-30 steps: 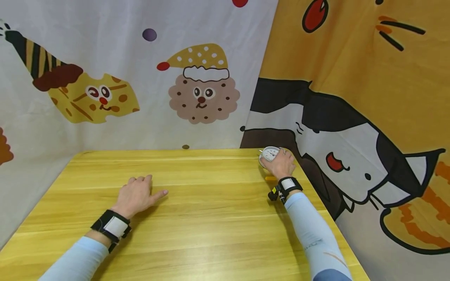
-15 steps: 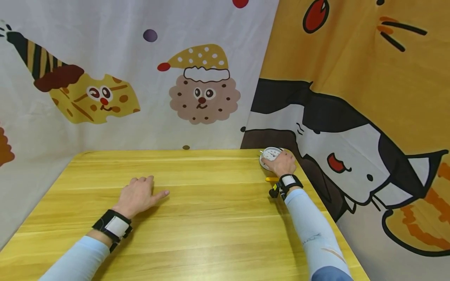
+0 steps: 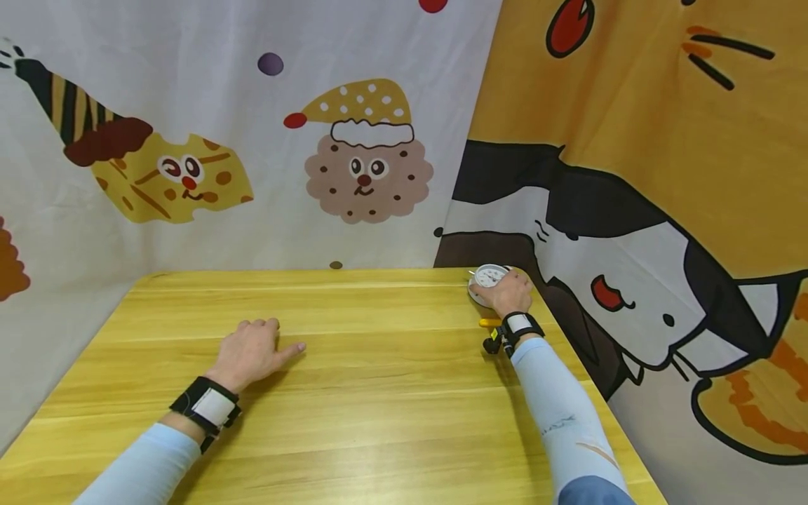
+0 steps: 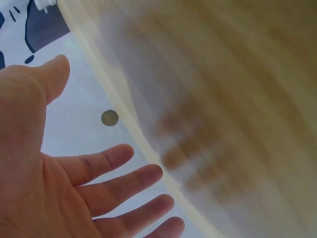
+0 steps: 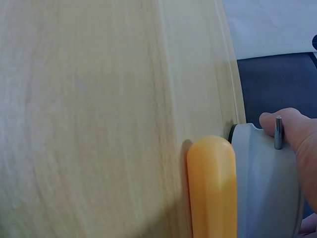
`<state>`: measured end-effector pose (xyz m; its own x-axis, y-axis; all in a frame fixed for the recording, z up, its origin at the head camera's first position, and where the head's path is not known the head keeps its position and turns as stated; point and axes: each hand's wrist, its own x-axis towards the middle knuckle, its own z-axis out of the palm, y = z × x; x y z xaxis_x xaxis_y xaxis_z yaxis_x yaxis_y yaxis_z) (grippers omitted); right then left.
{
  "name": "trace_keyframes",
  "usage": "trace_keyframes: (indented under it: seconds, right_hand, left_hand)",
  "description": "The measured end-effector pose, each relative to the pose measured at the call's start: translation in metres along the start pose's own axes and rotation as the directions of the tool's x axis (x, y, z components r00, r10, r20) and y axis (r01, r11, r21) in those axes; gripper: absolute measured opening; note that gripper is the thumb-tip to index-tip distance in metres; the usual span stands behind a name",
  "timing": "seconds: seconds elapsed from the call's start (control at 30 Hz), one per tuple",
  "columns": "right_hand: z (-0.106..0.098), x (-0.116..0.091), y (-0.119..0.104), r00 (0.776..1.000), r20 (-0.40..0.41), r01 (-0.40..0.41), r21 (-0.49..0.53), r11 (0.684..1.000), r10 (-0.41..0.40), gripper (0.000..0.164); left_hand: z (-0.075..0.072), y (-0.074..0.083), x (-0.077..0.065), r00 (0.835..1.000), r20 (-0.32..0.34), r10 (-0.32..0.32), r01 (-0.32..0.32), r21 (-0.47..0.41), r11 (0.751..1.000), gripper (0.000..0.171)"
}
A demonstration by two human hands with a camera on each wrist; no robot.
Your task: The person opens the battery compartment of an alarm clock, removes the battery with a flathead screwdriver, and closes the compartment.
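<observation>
My right hand point(image 3: 514, 293) grips a white device with a round dial point(image 3: 489, 275) at the table's far right corner. The dial has dark markings and a pointer, and a thin metal pin point(image 5: 278, 133) sticks out of the white body point(image 5: 265, 188). In the right wrist view the thumb point(image 5: 287, 121) lies over its edge; the other fingers are mostly hidden. Beside the device an orange rounded bar point(image 5: 213, 183) lies on the wood. My left hand point(image 3: 246, 356) is palm down above the left half of the table, fingers spread, holding nothing; its palm point(image 4: 44, 198) shows in the left wrist view.
The wooden table point(image 3: 353, 393) reaches back to a cloth backdrop point(image 3: 221, 42) printed with cartoon figures. Another printed cloth point(image 3: 631, 196) runs along the right edge, close beside my right arm.
Both hands keep nearly the same place and pose. The whole view has shifted very slightly, and the device stays in my right hand.
</observation>
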<state>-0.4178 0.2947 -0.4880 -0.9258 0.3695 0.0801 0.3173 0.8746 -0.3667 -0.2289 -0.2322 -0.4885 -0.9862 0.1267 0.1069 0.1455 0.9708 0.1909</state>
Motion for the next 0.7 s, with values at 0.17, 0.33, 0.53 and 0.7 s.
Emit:
trace_keyframes:
  seconds: [0.17,0.33,0.53,0.7]
  right_hand:
    - [0.0006,-0.0012,0.002,0.999,-0.032,0.026,0.01,1.0,-0.026,0.124]
    - [0.0,-0.002,0.002,0.998,-0.052,0.041,0.033,0.999,-0.039,0.124]
    - [-0.0026,-0.0023,0.0029,0.998,-0.045,0.036,0.051,0.998,-0.033,0.123]
    - [-0.002,-0.0023,0.0033,0.999,-0.032,0.025,0.057,0.998,-0.023,0.122]
  left_hand:
    - [0.0015,0.0004,0.0006,1.0,-0.006,0.004,-0.004,-0.005,1.0,0.082]
    - [0.0016,0.0004,0.0005,1.0,-0.021,0.017,-0.017,0.0,1.0,0.079]
    - [0.0001,0.0005,-0.0006,0.999,-0.032,0.026,-0.027,-0.007,1.0,0.077]
    - [-0.0015,-0.0005,-0.0027,0.999,-0.035,0.033,-0.033,0.003,0.999,0.079]
